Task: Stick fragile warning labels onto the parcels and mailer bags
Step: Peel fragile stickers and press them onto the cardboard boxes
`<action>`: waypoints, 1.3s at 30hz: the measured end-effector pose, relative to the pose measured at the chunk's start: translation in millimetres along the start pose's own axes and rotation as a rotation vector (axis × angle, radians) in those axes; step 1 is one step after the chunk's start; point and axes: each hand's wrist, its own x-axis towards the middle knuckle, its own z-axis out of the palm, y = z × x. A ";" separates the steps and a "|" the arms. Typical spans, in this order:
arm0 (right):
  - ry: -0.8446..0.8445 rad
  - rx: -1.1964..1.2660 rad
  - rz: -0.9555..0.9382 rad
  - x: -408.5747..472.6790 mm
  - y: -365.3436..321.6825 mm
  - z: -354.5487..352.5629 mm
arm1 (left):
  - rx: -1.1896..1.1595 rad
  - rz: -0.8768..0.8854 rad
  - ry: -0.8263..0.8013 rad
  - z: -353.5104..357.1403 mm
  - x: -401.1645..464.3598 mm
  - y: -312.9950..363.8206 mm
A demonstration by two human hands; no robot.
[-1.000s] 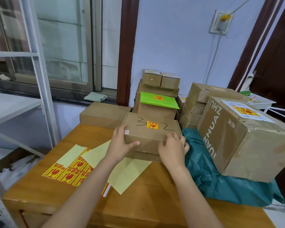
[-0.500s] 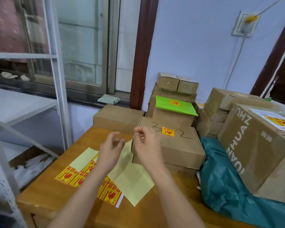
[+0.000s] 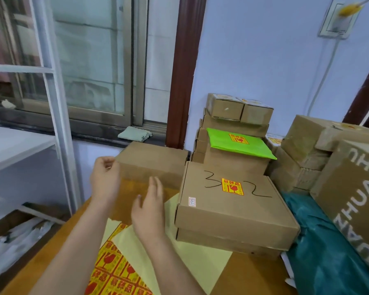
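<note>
A flat cardboard box [image 3: 239,211] marked "3 2" lies on the wooden table [image 3: 251,273] and carries a yellow-red fragile label [image 3: 232,186] on its lid. Behind it to the left sits a plain cardboard box [image 3: 156,158] with no label on its visible faces. My left hand [image 3: 104,179] hovers at that box's near left corner, fingers loosely curled, holding nothing. Beside it my right hand [image 3: 150,207] hangs in the air with straight fingers, empty. A sheet of fragile labels [image 3: 113,273] lies under my forearms among pale yellow backing papers [image 3: 200,262].
Stacked cartons with a labelled green mailer bag [image 3: 239,143] stand at the back. A big "HUAZHU" carton [image 3: 354,199] rests on a teal mailer bag [image 3: 320,248] at right. A white metal shelf frame [image 3: 58,116] stands left of the table.
Both hands left the "3 2" box, came together in the air, then spread and moved left toward the plain box. The view has swung left and closer.
</note>
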 end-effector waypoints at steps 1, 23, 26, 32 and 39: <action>0.014 -0.004 0.034 6.7 5.6 3.1 | 0.032 -0.003 0.000 3.0 7.6 -4.7; 0.110 -0.012 0.265 60.9 40.1 9.4 | 0.857 0.123 -0.145 5.8 59.6 -53.3; 0.069 0.067 0.280 60.0 40.0 14.7 | 0.727 0.062 -0.052 -2.8 61.1 -49.2; 0.159 0.219 0.296 53.6 31.1 20.7 | 0.493 -0.012 0.150 -7.4 62.9 -48.6; 0.151 0.324 0.240 38.4 19.4 12.3 | 0.229 -0.253 0.228 -27.0 70.1 -53.0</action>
